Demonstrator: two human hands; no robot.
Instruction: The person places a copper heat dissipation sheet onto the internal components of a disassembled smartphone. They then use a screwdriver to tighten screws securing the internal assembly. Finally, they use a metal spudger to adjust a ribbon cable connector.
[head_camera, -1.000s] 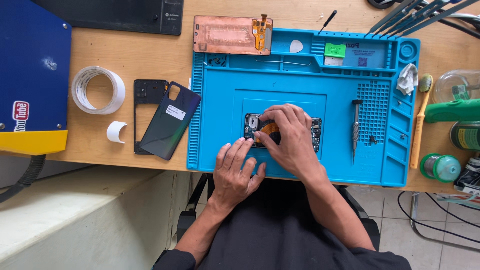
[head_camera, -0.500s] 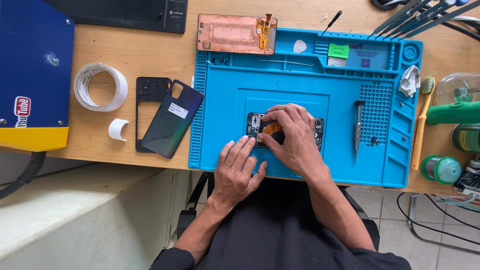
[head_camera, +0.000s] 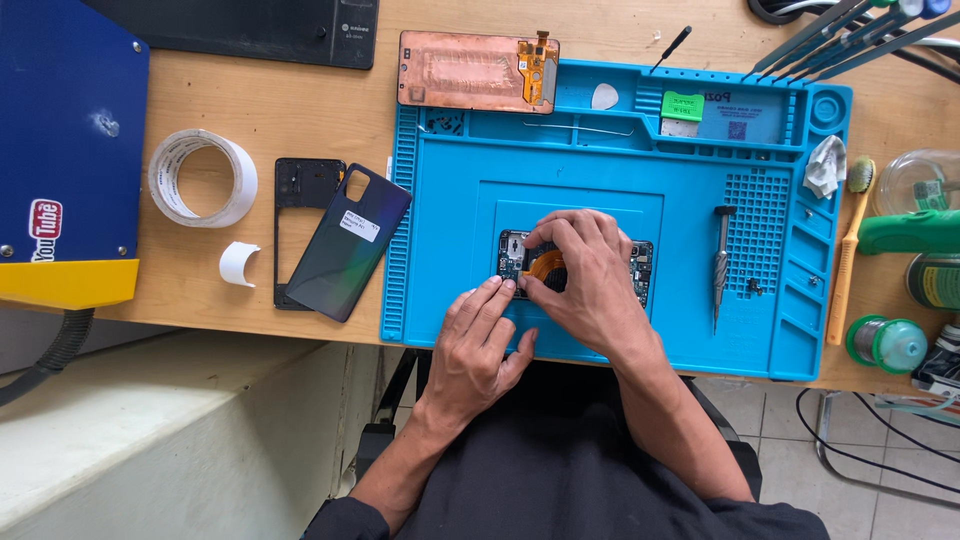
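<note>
The opened phone (head_camera: 640, 268) lies flat in the middle of the blue work mat (head_camera: 450, 200), with its long side running left to right. Its back is off, so dark circuit parts and an orange flex cable (head_camera: 545, 263) are visible, but much of it is covered.

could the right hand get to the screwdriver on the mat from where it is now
Probably yes. The right hand rests on the opened phone, and the screwdriver lies just to its right on the blue mat. Only bare mat shows between them, so nothing appears to block a short sideways reach.

phone (head_camera: 520, 262) on mat (head_camera: 600, 160), screwdriver (head_camera: 720, 265) right
</note>
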